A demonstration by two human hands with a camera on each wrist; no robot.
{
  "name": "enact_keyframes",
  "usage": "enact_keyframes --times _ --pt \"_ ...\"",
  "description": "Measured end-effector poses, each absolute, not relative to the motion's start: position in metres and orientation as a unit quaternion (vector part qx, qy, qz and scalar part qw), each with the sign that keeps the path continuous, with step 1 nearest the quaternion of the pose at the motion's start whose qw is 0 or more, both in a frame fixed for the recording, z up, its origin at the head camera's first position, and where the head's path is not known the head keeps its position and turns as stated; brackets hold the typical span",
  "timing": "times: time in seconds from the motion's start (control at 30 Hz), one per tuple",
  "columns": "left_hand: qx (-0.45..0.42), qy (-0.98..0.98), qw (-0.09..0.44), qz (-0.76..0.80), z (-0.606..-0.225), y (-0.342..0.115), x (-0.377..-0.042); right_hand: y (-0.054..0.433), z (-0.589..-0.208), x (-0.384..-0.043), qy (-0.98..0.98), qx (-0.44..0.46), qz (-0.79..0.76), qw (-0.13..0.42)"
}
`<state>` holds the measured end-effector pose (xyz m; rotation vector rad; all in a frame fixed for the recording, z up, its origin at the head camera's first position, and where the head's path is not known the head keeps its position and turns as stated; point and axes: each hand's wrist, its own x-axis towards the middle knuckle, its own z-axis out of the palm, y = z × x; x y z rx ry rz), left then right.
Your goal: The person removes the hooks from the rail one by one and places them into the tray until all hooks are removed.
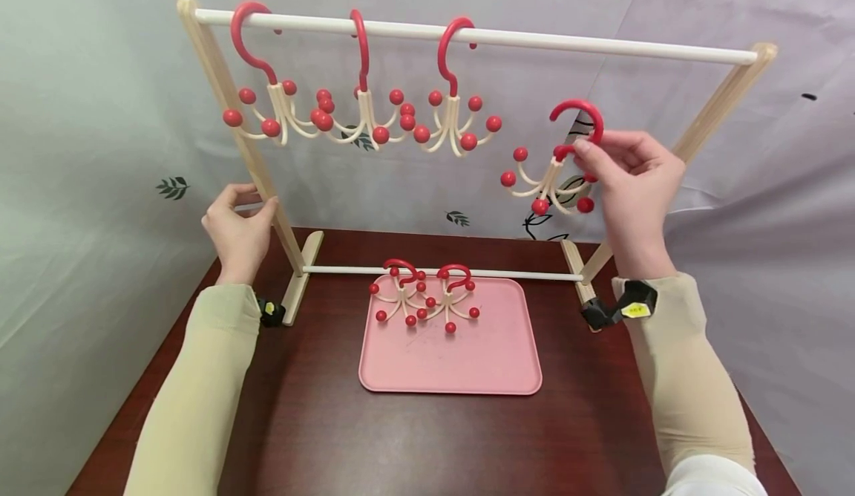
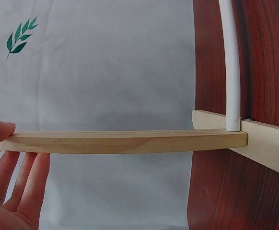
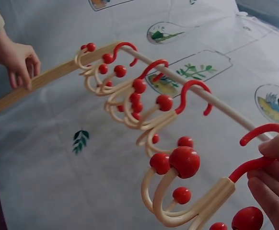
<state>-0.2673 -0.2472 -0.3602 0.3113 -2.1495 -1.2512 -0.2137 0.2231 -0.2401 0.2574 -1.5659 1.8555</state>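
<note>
My right hand (image 1: 634,180) pinches the red hook of a multi-arm hanger (image 1: 551,177), cream with red ball tips, in front of and below the white top rail (image 1: 601,44). In the right wrist view this hanger (image 3: 221,191) is close up, its hook near the rail. My left hand (image 1: 239,229) grips the left wooden post (image 1: 270,177) of the rack, thumb on one side and fingers on the other, as the left wrist view also shows. Three like hangers hang from the rail: a left one (image 1: 277,102), a middle one (image 1: 364,106) and a right one (image 1: 453,113).
Two more hangers lie side by side at the back of a pink tray (image 1: 461,366) on the dark red table (image 1: 427,444). Behind the tray runs the rack's lower white bar (image 1: 534,275). The right wooden post (image 1: 721,102) stands behind my right hand. A patterned cloth (image 1: 401,206) covers the wall.
</note>
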Motion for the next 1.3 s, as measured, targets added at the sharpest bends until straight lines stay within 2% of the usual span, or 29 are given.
enact_keyframes --times 0.27,0.5,1.3 --pt "0.116 -0.815 0.315 -0.473 -0.361 -0.247 -0.267 0.222 -0.286 -0.203 -0.617 0.097 0.718 0.306" --pt "0.116 -0.817 0.319 -0.466 -0.36 -0.246 -0.267 0.225 -0.325 -0.196 -0.629 0.087 0.732 0.247" --pt "0.114 -0.816 0.329 -0.461 -0.361 -0.246 -0.267 0.225 -0.416 -0.183 -0.716 0.054 0.688 0.107"
